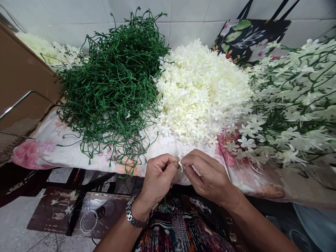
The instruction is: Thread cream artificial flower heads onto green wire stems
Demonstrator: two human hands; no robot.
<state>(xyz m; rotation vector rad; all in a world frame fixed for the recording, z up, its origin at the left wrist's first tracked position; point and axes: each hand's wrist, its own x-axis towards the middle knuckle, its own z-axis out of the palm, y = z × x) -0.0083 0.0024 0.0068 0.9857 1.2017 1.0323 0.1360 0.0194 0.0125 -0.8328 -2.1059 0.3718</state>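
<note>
My left hand, with a metal watch on its wrist, is closed in a pinch near the front edge of the cloth. A bit of green plastic flower stem shows below it. Beside it, thumb and fingers of my right hand pinch a small white artificial flower, mostly hidden at the fingertips. The two hands nearly meet there. Ahead on the left lies a tangled heap of green plastic stems. Loose white flower heads are piled ahead of my right hand.
White flowers on green stems lie at the right. A cardboard box stands at the left. Behind, a black floral bag leans on the tiled wall. A patterned cloth covers the work surface.
</note>
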